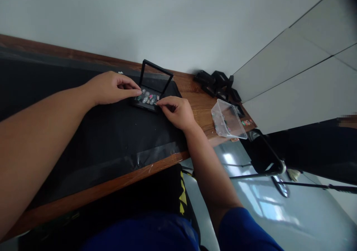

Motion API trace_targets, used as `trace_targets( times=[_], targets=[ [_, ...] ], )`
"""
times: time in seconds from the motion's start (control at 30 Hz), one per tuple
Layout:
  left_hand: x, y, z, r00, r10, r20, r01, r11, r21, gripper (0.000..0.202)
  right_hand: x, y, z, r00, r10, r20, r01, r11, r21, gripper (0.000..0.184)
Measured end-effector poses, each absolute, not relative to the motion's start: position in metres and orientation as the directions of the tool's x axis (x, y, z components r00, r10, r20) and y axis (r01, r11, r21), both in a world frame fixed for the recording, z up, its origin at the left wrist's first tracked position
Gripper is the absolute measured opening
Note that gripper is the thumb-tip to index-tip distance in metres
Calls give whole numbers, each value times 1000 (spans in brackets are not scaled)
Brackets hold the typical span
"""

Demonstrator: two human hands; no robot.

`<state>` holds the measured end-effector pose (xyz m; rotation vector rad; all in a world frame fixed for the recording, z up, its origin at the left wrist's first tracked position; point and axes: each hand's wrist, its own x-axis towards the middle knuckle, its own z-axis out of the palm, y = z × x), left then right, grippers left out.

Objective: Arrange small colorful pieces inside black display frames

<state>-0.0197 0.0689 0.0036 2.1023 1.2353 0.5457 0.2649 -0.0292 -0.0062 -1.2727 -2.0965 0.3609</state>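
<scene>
A small black display case (147,107) stands on the black mat, its framed clear lid (156,76) tipped up at the back. Inside it lie several small colourful pieces (149,96), pale, teal and pink, too small to name. My left hand (113,87) comes in from the left, thumb and fingers pressed together at the case's left edge, over the pieces. From the right, my right hand (178,111) is closed in a pinch at the case's right front corner. Whatever is between the fingertips of either hand is hidden or too small to make out.
A clear plastic tub (230,121) with small items sits at the table's right end. Behind it several black cases (217,83) are piled by the wall. Small coloured pieces (247,122) lie near the corner. A chair (262,154) and a person in dark clothing (312,143) are at right.
</scene>
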Motion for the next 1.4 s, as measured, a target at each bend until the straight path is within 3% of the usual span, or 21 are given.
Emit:
trace_targets(
  times=[0.3, 0.5, 0.63, 0.93, 1.4],
  targets=[
    [-19, 69, 6, 466, 884, 35, 622, -355, 698, 59, 260, -31, -5, -260, 876, 406, 716, 457, -528, 15],
    [-18, 69, 6, 456, 889, 28, 642, -351, 682, 59, 256, -31, -3, -234, 908, 348, 767, 392, -508, 17],
    [-19, 71, 5, 461, 887, 31, 635, -354, 687, 57, 253, -33, 0, -238, 904, 354, 803, 388, -452, 12],
    [-24, 74, 2, 465, 884, 45, 583, -345, 736, 53, 251, -35, -1, -314, 891, 327, 781, 439, -445, 23],
    [-22, 72, 3, 516, 857, -15, 622, -362, 694, 78, 254, -26, -10, -351, 864, 362, 693, 500, -519, 17]
  ],
)
